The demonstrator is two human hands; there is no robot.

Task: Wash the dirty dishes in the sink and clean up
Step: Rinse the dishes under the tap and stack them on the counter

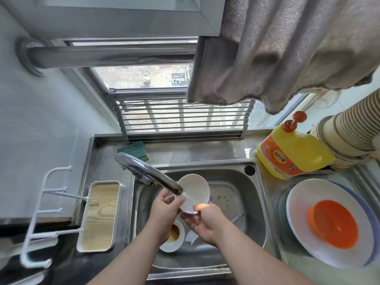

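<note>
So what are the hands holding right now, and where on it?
A white bowl under the tap. The right hand cups its base; the left hand holds its near rim.

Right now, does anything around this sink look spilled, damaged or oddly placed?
Nothing looks spilled or damaged. Both hands, left hand and right hand, hold the white bowl under the running faucet. The only oddity: a grey towel hangs low over the sink, close to the washing.
</note>
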